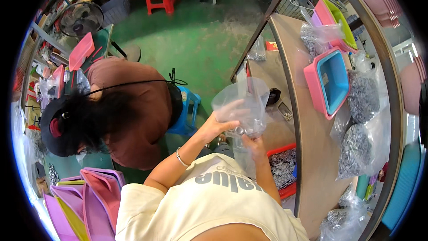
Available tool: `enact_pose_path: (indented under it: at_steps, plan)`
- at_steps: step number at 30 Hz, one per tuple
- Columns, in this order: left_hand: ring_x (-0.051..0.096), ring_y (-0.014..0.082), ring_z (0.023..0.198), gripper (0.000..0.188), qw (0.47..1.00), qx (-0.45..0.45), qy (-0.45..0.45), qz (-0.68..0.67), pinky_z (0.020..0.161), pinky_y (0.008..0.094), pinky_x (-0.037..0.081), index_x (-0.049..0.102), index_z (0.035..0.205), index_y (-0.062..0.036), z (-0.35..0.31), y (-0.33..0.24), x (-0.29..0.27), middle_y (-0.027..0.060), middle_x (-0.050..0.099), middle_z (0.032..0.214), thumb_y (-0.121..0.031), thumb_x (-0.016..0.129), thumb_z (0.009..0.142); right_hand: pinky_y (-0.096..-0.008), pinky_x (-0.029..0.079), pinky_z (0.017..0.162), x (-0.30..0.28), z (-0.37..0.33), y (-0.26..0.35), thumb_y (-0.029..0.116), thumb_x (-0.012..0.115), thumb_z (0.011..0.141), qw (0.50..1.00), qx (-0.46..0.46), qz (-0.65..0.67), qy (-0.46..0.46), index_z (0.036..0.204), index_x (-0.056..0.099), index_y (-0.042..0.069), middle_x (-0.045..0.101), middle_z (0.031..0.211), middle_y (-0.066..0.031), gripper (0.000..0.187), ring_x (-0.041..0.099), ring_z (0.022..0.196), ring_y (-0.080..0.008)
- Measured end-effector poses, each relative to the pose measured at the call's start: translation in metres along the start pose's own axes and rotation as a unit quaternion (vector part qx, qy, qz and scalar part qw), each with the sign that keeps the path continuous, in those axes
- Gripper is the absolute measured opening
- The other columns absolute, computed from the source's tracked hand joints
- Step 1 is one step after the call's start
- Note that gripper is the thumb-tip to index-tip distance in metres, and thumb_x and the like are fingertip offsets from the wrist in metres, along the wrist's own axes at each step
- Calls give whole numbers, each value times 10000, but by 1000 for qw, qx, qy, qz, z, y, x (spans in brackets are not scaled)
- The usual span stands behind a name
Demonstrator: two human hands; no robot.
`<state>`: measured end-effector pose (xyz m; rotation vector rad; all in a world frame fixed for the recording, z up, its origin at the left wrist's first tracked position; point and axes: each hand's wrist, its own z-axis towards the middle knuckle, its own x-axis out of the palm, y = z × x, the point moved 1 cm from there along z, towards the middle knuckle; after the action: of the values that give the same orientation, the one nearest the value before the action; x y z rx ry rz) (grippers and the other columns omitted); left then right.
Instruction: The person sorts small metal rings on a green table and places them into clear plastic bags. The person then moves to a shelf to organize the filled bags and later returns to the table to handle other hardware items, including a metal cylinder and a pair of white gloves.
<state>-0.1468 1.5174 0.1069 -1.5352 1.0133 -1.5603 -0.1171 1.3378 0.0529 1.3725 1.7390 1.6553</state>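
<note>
In front of my body is a clear plastic bag (255,102), its upper part spread wide. A few shiny ring-shaped metal pieces (242,130) show in its lower part. My left hand (226,115) is at the bag's left side, fingers stretched and apart, partly seen through the plastic; I cannot tell whether it is inside or behind. Closed on the bag's lower right part is my right hand (255,145), just below the metal pieces. More clear plastic hangs below the hands.
At left, a person in a brown top (140,111) sits on a blue stool (183,111). A shelf (307,151) at right holds nested tubs (314,78) and bags of metal parts (356,147). Below it is a red tray (281,193) of metal parts. Stacked plastic tubs (100,203) stand lower left.
</note>
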Motion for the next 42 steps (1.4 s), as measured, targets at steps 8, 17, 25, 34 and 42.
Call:
enact_pose_path:
  at_steps: [8, 17, 25, 34, 42]
  plan:
    - [506, 170, 1057, 395, 995, -47, -53, -76, 931, 308, 370, 495, 1174, 29, 38, 56, -24, 91, 541, 1157, -267, 395, 932, -196, 244, 391, -38, 48, -15, 403, 417, 901, 986, 135, 81, -61, 989, 493, 104, 511, 748, -5, 320, 308, 422, -47]
    - [449, 125, 958, 345, 992, -116, -43, -37, 863, 275, 366, 501, 1132, 31, 61, 96, -14, 46, 534, 1053, -227, 372, 943, -225, 224, 330, -95, 66, -57, 416, 370, 904, 937, 263, 193, -129, 988, 514, 84, 546, 738, -32, 371, 310, 347, -76]
    - [501, 164, 957, 360, 982, -137, 80, 105, 895, 296, 370, 415, 1229, 32, 56, 53, 18, 133, 556, 1093, -154, 385, 923, -206, 254, 382, -72, 25, -60, 368, 486, 865, 923, 161, 243, -252, 895, 527, 100, 513, 672, 11, 273, 373, 420, -65]
    - [445, 175, 1069, 420, 922, -165, 341, 83, 918, 296, 336, 434, 1206, 54, 28, 36, 126, 114, 496, 1196, -258, 415, 926, -198, 244, 415, -51, -131, -4, 315, 544, 861, 939, -38, 152, -306, 836, 540, 67, 427, 548, 24, 249, 353, 445, -38]
    - [564, 240, 979, 455, 746, 6, 631, 213, 848, 299, 428, 307, 1311, -15, -35, 53, 283, 160, 554, 1123, 6, 398, 866, -217, 210, 392, -35, -306, -11, 319, 499, 882, 816, -161, 153, -534, 761, 486, 88, 405, 524, 20, 261, 326, 418, -58]
